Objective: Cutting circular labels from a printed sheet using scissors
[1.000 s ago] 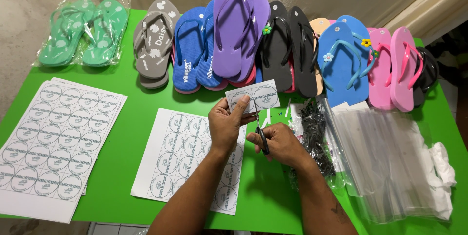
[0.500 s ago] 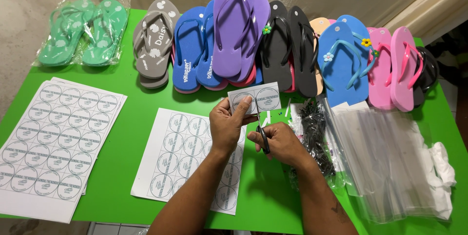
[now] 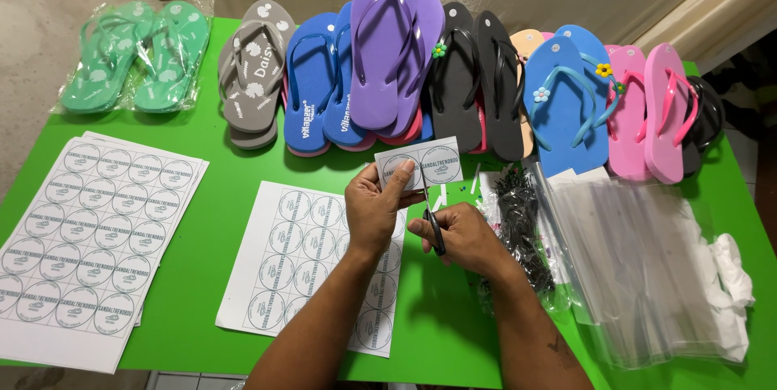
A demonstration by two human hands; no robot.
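The left hand (image 3: 374, 210) pinches a small paper strip (image 3: 421, 162) bearing two printed round labels, thumb on top and fingers behind, holding it up just above the green worktop (image 3: 218, 196). The right hand (image 3: 460, 236) has its grip closed through the handles of dark scissors (image 3: 427, 210), whose blades rise into the strip's lower edge between the two circles; how wide the blades stand I cannot tell. Judging by how things lie, the cutting looks early: directly under the left hand's grip lies a label sheet (image 3: 291, 260) with most circles uncut, and far to the left of it a stack of full sheets (image 3: 89, 236) looks untouched. Thin white offcuts (image 3: 441, 194) lie just beyond the scissors. The paper is flat and matte; right of the grip lie glossy clear bags (image 3: 647, 269) and a heap of black plastic ties (image 3: 522, 228); beyond it, a row of rubbery flip-flops (image 3: 388, 50) in many colours
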